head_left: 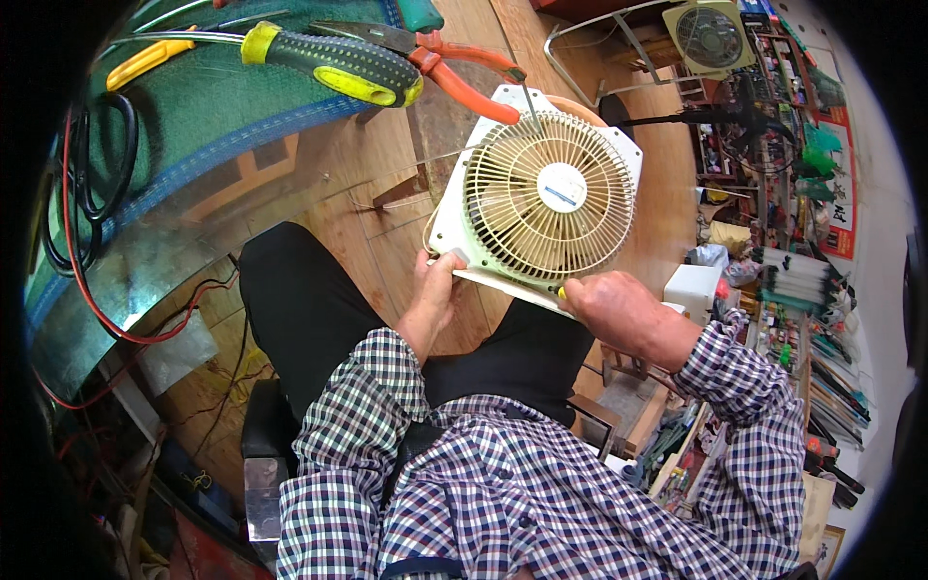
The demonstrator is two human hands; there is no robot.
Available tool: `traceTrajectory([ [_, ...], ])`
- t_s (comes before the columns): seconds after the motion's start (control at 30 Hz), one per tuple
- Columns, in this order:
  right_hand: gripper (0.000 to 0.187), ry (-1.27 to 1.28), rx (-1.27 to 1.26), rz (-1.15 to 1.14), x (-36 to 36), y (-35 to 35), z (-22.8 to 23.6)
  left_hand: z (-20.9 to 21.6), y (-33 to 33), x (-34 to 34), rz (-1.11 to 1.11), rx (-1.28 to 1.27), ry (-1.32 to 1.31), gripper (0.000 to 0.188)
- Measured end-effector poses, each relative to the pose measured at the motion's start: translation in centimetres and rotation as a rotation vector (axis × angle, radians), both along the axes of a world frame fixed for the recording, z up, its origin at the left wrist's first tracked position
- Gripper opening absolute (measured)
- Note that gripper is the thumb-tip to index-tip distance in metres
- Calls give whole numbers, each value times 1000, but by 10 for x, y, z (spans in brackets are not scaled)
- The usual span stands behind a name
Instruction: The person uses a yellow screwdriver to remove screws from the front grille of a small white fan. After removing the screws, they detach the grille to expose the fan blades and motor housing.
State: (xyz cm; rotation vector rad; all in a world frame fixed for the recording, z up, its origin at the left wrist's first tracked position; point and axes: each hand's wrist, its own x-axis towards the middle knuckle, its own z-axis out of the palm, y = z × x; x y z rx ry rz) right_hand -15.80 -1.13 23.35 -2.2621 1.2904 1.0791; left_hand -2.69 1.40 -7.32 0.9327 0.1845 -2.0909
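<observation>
A square ventilation fan (562, 188) with a white frame and a round, cream-coloured wire grille is tilted up over my lap. My left hand (437, 290) grips the lower left edge of its frame, thumb on the front. At the frame's lower right edge, my right hand (619, 307) is closed in a fist around a yellow-handled tool (563, 292). Only a bit of yellow shows past the fingers, so the kind of tool and its tip are hidden. Both forearms are in checked sleeves.
On the glass-topped table (261, 135) at upper left lie a black-and-yellow screwdriver (329, 68), red-handled pliers (469, 77), a yellow-handled tool (150, 60) and black and red cables (126, 169). Another box-shaped fan (710, 37) stands at the far right, near crowded shelves (773, 193).
</observation>
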Motion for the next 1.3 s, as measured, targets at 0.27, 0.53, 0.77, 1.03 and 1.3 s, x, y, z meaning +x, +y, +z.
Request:
traceTrajectory([
  [0.27,19,-81,187,392,-1,-15,3,9,0,2,2,5,9,64],
  [0.53,21,306,81,-108,32,5,6,5,1,-3,6,-3,18,59],
  [0.77,12,-68,55,267,-7,-10,6,3,1,-4,19,9,4,55],
  [1.03,18,335,121,65,24,-8,10,11,0,5,-27,19,-32,52],
  [1.3,16,-160,-165,183,-16,-4,-4,7,1,5,-41,-5,-12,54],
])
